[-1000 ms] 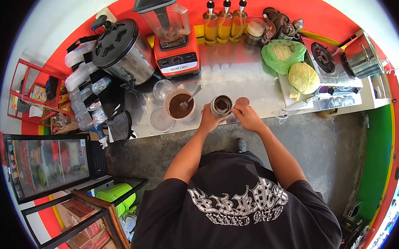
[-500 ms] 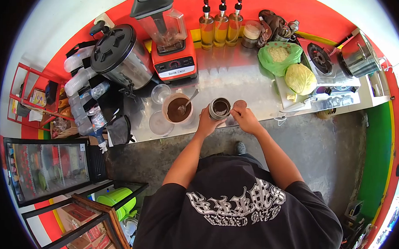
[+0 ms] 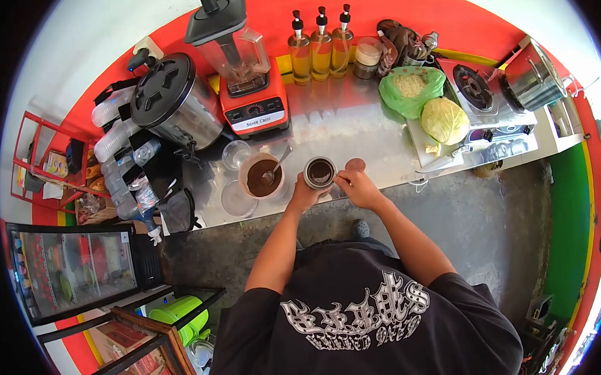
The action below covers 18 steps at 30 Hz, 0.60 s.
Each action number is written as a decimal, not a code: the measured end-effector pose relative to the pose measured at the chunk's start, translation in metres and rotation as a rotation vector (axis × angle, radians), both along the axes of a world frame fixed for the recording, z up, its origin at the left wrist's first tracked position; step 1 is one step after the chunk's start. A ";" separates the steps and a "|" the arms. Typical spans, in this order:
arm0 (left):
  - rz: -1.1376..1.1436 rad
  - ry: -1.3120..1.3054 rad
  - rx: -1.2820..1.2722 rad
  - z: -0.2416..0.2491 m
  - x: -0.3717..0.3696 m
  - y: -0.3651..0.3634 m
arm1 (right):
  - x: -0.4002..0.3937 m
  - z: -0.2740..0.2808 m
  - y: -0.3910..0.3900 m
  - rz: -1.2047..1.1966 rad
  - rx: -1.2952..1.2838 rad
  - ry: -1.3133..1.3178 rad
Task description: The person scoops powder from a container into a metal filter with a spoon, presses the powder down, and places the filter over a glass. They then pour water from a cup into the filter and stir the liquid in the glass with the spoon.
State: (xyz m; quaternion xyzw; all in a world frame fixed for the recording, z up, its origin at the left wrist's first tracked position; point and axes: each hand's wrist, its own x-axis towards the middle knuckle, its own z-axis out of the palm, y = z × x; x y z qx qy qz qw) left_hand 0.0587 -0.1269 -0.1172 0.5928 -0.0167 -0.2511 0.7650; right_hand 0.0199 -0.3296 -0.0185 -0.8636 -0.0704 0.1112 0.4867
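Note:
My left hand [image 3: 305, 195] is wrapped round a small metal grinder body [image 3: 320, 172], held upright over the front edge of the steel counter [image 3: 380, 164]; dark contents show in its open top. The fingers of my right hand [image 3: 359, 189] are closed beside the grinder's right side, at a crank with a round brown knob [image 3: 355, 164]. Left of the grinder stands a tub of brown powder [image 3: 262, 178] with a metal spoon [image 3: 278, 161] leaning in it. A clear round lid [image 3: 238, 199] and a clear plastic cup [image 3: 236, 155] are next to the tub.
Behind the tub stand a red blender [image 3: 255, 109] and a large lidded metal container [image 3: 176, 102]. Three pump bottles [image 3: 321, 54] line the wall. A cabbage [image 3: 444, 121], a green bag [image 3: 412, 92] and a gas stove [image 3: 477, 89] are at the right.
The camera view has shifted, so the counter items appear further left. My hands still hold the grinder and its crank; the knob sits slightly differently beside the rim.

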 end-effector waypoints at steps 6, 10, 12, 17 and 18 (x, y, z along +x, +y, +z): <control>-0.035 -0.153 0.100 -0.002 0.008 0.004 | -0.007 0.001 0.004 0.005 0.008 -0.079; 0.050 -0.108 0.017 -0.006 0.002 0.002 | -0.004 0.000 0.005 -0.097 0.010 -0.174; 0.016 -0.198 0.093 -0.007 0.008 0.004 | -0.007 0.003 0.003 -0.024 -0.017 -0.093; 0.017 -0.291 0.174 -0.020 0.006 0.003 | -0.008 0.000 0.002 -0.071 0.012 -0.071; 0.013 -0.288 0.176 -0.015 0.006 0.003 | -0.010 0.000 0.002 -0.025 -0.023 -0.032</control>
